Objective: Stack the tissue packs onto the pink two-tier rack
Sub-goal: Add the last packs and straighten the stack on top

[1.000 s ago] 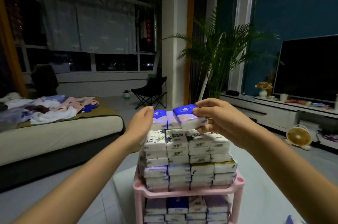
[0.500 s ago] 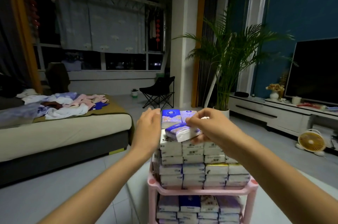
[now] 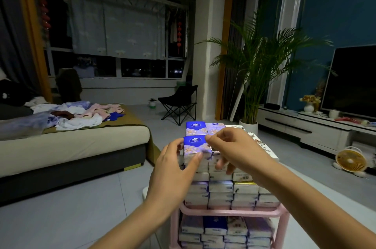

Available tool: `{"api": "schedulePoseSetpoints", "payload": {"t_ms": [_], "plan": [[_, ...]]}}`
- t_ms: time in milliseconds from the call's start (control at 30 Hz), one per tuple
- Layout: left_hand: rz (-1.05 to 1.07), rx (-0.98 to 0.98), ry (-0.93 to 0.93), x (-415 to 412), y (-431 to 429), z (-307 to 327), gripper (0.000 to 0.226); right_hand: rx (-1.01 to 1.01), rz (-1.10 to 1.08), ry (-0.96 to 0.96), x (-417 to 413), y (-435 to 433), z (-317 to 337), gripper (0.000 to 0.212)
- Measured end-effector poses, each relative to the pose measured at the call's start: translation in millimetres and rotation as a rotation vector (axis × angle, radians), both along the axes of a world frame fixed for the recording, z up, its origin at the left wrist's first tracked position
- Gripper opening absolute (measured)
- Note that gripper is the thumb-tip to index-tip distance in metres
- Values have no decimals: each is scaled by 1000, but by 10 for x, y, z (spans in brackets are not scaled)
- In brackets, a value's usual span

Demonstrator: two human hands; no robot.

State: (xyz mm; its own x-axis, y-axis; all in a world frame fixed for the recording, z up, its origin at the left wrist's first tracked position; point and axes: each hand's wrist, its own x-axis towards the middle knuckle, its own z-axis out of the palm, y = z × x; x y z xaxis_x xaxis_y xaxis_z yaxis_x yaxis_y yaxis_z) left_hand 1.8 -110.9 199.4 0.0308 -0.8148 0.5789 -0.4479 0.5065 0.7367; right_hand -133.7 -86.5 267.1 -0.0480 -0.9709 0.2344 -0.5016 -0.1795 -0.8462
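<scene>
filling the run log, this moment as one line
phase: placing | blue tissue pack: atop stack, front-left | left hand: grips left side | right hand: pinches far-right corner | pink rack: both tiers stocked

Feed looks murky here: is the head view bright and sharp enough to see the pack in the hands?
Head view: the room is dim, but the pack is lit and its blue label visible; left hand and right hand are slightly soft at the fingertips; the wide angle bends the TV edge; the lower tier of the rack is dark.
</scene>
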Motion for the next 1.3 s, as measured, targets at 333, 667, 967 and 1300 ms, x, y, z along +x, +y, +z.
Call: {"api": "schedulePoseSetpoints", "payload": {"t_ms": [333,667,967,1300], "plan": [[-11,-48,14,-41,-99,-53,44,-11,-70,-61,-284,-65,79,13],[-266,398,420,-114,-264,313,39,-182,-332,148,-787,-609,13,24],[-441,667,530,-206,-698,390,62,24,-62,420,-774,-901,-47,53],[-436,682,473,-272,-703,440,64,-30,-98,502,-739,-947,-92,53]]}}
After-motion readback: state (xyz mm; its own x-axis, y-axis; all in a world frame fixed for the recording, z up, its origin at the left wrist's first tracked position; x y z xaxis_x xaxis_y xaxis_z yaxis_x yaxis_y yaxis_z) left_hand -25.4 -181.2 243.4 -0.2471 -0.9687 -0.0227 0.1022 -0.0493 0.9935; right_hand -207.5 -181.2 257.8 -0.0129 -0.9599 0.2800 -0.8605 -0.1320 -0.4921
